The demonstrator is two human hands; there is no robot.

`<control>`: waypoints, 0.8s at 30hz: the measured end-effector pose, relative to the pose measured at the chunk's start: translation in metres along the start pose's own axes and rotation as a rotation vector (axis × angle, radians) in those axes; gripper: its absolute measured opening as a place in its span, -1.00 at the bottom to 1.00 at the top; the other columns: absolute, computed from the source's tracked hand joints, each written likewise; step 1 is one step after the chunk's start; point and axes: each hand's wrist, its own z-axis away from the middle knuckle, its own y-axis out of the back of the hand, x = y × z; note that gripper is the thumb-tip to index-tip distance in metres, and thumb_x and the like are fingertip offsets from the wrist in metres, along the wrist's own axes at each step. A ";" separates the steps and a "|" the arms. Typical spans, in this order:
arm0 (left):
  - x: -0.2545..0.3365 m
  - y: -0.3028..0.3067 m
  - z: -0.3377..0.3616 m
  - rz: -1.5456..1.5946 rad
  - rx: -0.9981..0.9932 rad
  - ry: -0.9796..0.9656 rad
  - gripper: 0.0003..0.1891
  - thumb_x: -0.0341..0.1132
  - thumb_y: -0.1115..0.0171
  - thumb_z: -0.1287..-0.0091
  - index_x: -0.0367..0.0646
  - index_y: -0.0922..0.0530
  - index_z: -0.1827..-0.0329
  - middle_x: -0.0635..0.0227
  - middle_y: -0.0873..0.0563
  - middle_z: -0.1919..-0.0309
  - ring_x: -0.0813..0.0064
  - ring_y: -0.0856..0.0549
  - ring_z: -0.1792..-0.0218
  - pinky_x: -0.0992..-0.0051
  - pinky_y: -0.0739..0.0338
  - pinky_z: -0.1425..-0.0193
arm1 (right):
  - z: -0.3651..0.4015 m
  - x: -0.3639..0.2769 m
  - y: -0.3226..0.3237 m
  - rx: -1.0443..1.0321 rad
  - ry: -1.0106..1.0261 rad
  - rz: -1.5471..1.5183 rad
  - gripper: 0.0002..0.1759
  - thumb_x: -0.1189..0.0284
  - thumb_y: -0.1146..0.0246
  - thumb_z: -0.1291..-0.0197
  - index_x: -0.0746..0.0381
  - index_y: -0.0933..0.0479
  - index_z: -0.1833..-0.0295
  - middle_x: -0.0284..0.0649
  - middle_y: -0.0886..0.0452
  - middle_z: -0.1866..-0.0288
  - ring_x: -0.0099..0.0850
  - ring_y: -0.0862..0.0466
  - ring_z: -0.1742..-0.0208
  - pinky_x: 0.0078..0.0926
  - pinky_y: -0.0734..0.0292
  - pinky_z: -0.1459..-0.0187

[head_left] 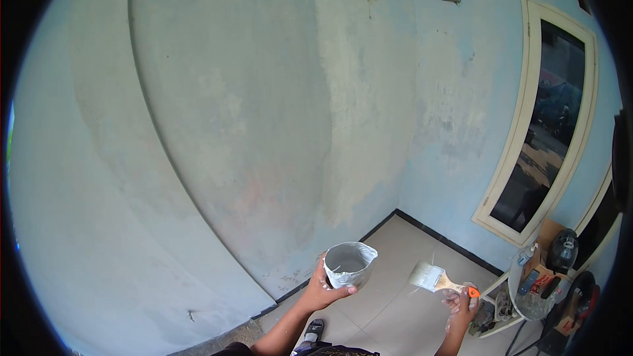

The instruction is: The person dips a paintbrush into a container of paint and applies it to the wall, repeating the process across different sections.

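My left hand [323, 291] is wrapped round a paint-smeared white cup [344, 279] with a pouring lip, its open top facing up toward me. Greyish-white paint coats the cup's inside and rim. To the right, my right hand [463, 304] grips a wide paintbrush [432, 278] by its wooden handle, which ends in an orange tip. The pale bristles point left toward the cup, apart from it. White paint spots mark the fingers of my right hand.
A patchy blue-grey wall [264, 105] rises ahead, meeting the tiled floor [382, 296] at a dark skirting strip. A cream-framed window [550, 125] is at right. Below it, a small table [534, 302] carries a box, a dark helmet-like object and other items. A sandalled foot [314, 331] shows below.
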 end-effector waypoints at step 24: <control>0.023 -0.017 0.030 0.024 0.163 0.049 -0.07 -0.27 -0.57 0.01 -0.23 -0.17 -0.39 0.19 -0.46 -0.20 0.36 -0.43 -0.27 0.32 -0.31 -0.35 | 0.009 0.022 -0.004 -0.050 -0.308 -0.311 -0.71 0.37 -0.26 -0.27 0.25 -0.43 -0.03 -0.24 -0.54 0.19 -0.44 -0.60 0.23 -0.39 -0.66 0.16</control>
